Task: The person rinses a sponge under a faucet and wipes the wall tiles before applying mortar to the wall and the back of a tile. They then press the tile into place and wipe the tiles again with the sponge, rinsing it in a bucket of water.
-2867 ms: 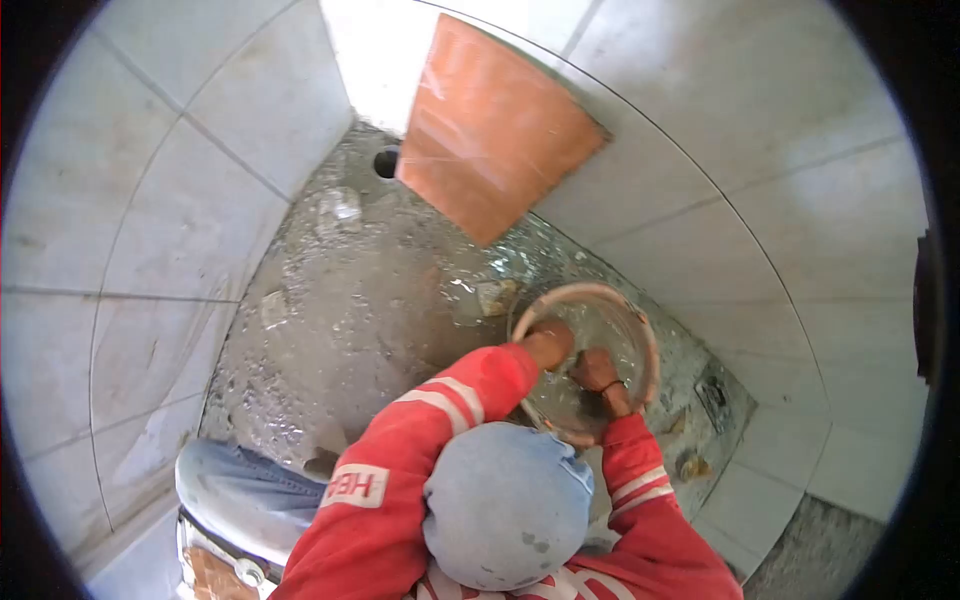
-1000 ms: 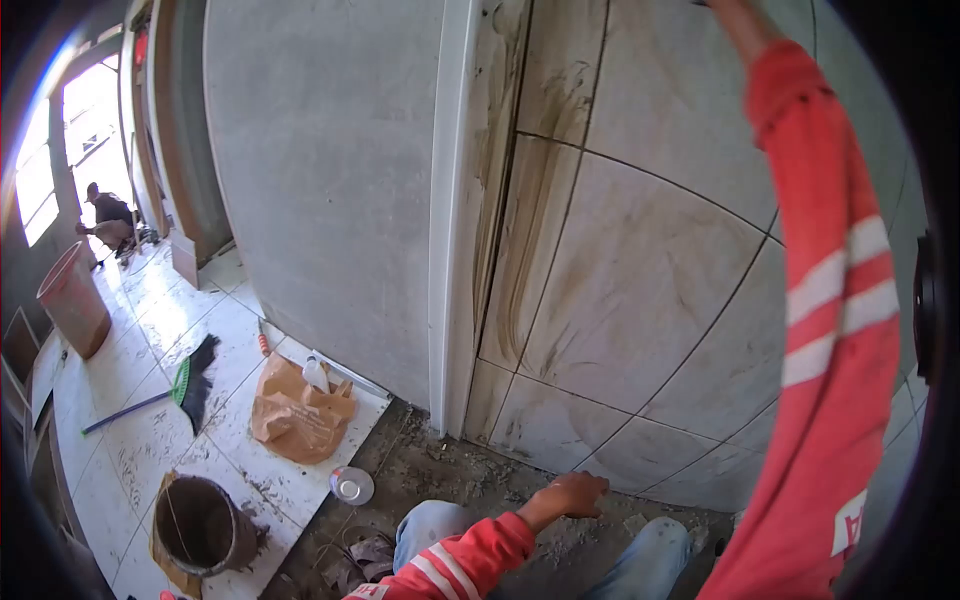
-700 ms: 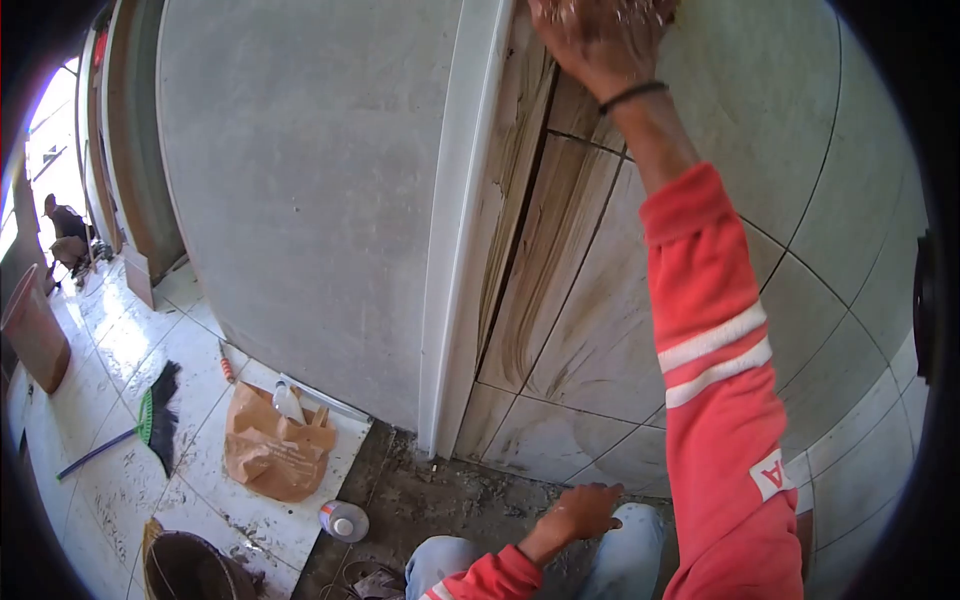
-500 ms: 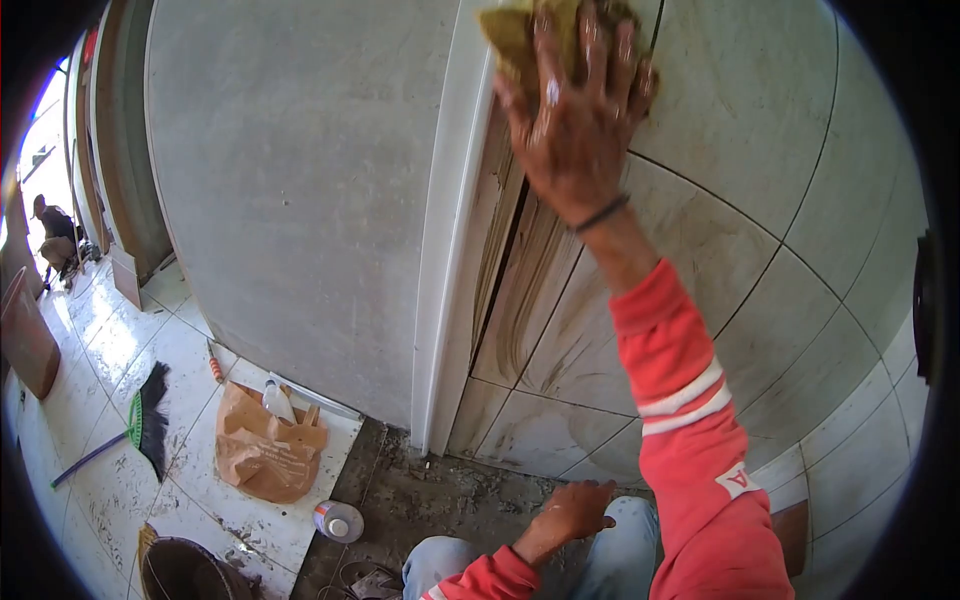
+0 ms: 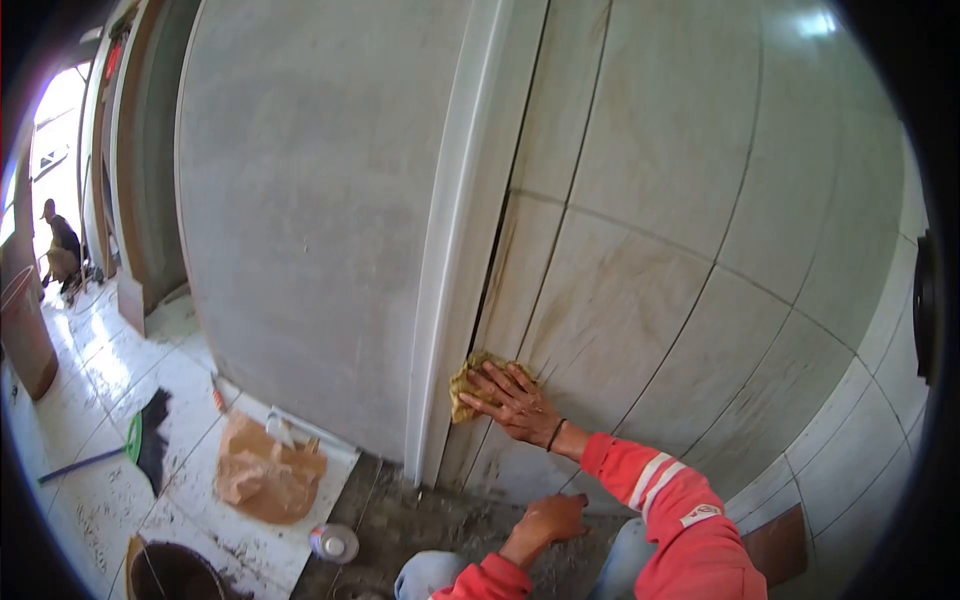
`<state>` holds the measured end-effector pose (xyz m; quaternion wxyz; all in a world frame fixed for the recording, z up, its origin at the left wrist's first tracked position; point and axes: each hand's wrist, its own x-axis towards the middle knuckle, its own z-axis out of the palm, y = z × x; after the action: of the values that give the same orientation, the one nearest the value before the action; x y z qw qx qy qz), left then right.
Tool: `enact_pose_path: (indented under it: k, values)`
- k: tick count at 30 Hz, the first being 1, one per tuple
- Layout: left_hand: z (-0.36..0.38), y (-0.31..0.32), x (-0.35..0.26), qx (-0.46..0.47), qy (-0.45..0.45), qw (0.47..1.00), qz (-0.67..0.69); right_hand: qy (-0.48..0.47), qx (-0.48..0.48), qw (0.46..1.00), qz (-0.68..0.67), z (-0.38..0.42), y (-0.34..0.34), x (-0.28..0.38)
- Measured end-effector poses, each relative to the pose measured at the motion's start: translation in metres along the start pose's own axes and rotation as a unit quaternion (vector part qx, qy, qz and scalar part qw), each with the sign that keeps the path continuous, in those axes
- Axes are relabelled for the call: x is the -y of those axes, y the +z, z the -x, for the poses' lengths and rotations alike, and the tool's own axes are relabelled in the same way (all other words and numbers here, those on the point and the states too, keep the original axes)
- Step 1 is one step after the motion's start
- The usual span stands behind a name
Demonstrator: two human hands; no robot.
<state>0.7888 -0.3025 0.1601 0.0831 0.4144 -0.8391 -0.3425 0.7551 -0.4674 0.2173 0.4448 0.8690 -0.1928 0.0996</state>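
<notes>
My right hand [image 5: 513,402] presses a yellow, crumpled sponge [image 5: 468,388] flat against the wall tiles [image 5: 620,290], low down beside the white door frame [image 5: 447,250]. Its fingers lie over the sponge and hide part of it. Brownish smears and dark joint lines mark the tiles around it. My left hand [image 5: 556,518] hangs above the floor between my knees, fingers curled in, with nothing visible in it.
A grey door panel [image 5: 310,220] stands left of the frame. On the floor are a brown paper bag [image 5: 265,475], a round can [image 5: 335,543], a broom head [image 5: 150,440] and a dark bucket [image 5: 175,575]. A person [image 5: 62,250] crouches far left.
My right hand has moved down the wall with the sponge, from high beside the frame to near the floor. The smears on the narrow tile strip look fainter. My left hand has shifted slightly.
</notes>
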Motion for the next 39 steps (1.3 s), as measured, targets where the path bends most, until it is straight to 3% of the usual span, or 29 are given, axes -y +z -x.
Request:
enact_pose_path:
  k: [3, 9, 10, 12, 13, 15, 17, 19, 20, 22, 23, 25, 27, 29, 31, 33, 35, 36, 39]
  values:
    - [-0.004, 0.001, 0.007, -0.021, -0.001, 1.0, 0.007, 0.019, -0.059, 0.997, -0.042, -0.017, -0.044, -0.071]
    - [-0.026, 0.01, 0.027, -0.002, 0.008, 0.999, 0.035, 0.062, -0.192, 0.964, 0.173, -0.133, -0.191, -0.276]
    - [-0.031, 0.01, 0.032, 0.003, 0.011, 0.999, 0.043, 0.045, -0.277, 0.945, 0.171, -0.153, -0.207, -0.316]
    - [-0.038, 0.015, 0.047, -0.006, 0.013, 0.998, 0.054, 0.11, -0.246, 0.942, 0.202, -0.198, -0.257, -0.389]
    - [-0.044, 0.017, 0.055, -0.017, 0.016, 0.998, 0.058, 0.175, -0.215, 0.941, 0.193, -0.214, -0.298, -0.391]
    - [-0.061, 0.027, 0.07, -0.02, 0.009, 0.998, 0.057, 0.206, -0.232, 0.937, 0.16, -0.25, -0.331, -0.45]
    - [-0.066, 0.027, 0.081, -0.018, -0.005, 0.998, 0.054, 0.231, -0.222, 0.938, 0.134, -0.259, -0.326, -0.46]
    - [-0.059, 0.02, 0.074, -0.022, 0.016, 0.998, 0.055, 0.258, -0.354, 0.875, 0.206, -0.258, -0.286, -0.446]
    - [-0.056, 0.018, 0.07, -0.014, 0.011, 0.997, 0.071, 0.226, -0.37, 0.865, 0.254, -0.25, -0.265, -0.437]
    - [-0.051, 0.009, 0.061, 0.001, -0.02, 0.999, 0.045, 0.248, -0.353, 0.872, 0.233, -0.224, -0.222, -0.341]
    - [-0.044, 0.004, 0.052, -0.032, -0.041, 0.998, 0.041, 0.267, -0.351, 0.849, 0.29, -0.212, -0.195, -0.293]
    - [-0.03, -0.013, 0.035, -0.108, -0.072, 0.99, 0.058, 0.184, -0.451, 0.852, 0.193, -0.179, -0.114, -0.242]
    - [-0.009, -0.039, 0.015, -0.234, -0.097, 0.962, 0.097, 0.264, -0.31, 0.909, 0.094, -0.14, -0.1, -0.146]
    - [0.018, -0.07, -0.009, -0.349, -0.102, 0.92, 0.148, 0.268, -0.24, 0.933, 0.023, -0.098, -0.052, -0.078]
    - [0.032, -0.079, -0.02, -0.375, -0.101, 0.902, 0.187, 0.243, -0.188, 0.951, -0.025, -0.052, 0.002, -0.009]
    - [0.034, -0.074, -0.027, -0.499, -0.026, 0.832, 0.24, 0.155, -0.144, 0.977, -0.011, -0.005, 0.056, 0.054]
    - [0.028, -0.06, -0.03, -0.504, -0.045, 0.839, 0.201, 0.053, -0.113, 0.991, -0.052, 0.042, 0.108, 0.106]
    - [0.026, -0.056, -0.032, -0.493, -0.021, 0.851, 0.18, 0.052, -0.108, 0.991, -0.06, 0.066, 0.127, 0.125]
    - [0.021, -0.044, -0.039, -0.462, -0.006, 0.868, 0.18, 0.039, 0.014, 0.926, -0.374, 0.1, 0.193, 0.166]
